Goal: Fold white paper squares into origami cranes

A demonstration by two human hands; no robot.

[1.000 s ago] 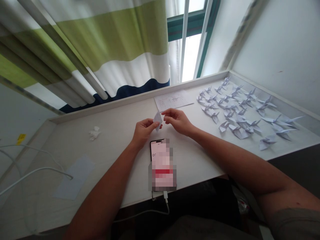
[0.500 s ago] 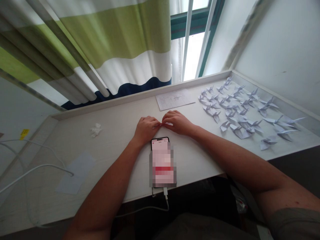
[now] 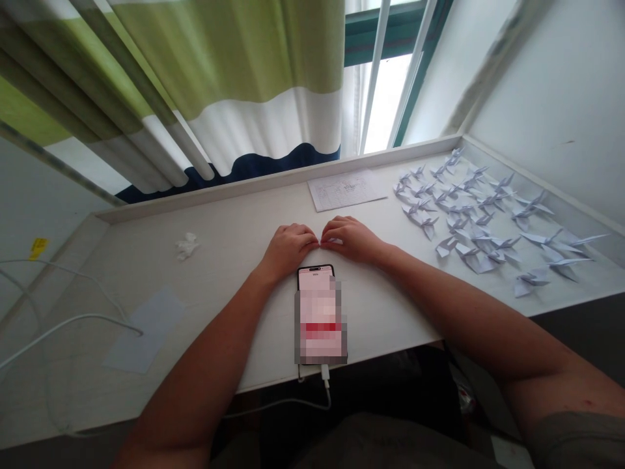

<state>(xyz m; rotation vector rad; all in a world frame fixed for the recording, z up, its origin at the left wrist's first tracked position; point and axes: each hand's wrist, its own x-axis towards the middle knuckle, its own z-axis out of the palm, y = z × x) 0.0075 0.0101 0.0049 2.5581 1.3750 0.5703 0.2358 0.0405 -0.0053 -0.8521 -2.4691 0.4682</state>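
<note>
Both my hands rest knuckles-up on the white desk [image 3: 229, 260], fingertips meeting. My left hand [image 3: 288, 246] and my right hand [image 3: 347, 238] press down with curled fingers on a small folded white paper [image 3: 334, 241]; only a sliver of it shows under my right fingers. A phone [image 3: 319, 312] with a lit screen lies just in front of my hands, plugged into a white cable [image 3: 312, 404].
Several folded white paper cranes [image 3: 469, 215] cover the desk's right side. A printed sheet [image 3: 346, 189] lies beyond my hands. A crumpled paper bit [image 3: 187, 246] and a blank sheet [image 3: 146, 329] lie left, with white cables [image 3: 63, 326]. A striped curtain [image 3: 219, 85] hangs behind.
A second ago my hands held the folded paper up in the air. They have come down and now press it flat on the desk.
</note>
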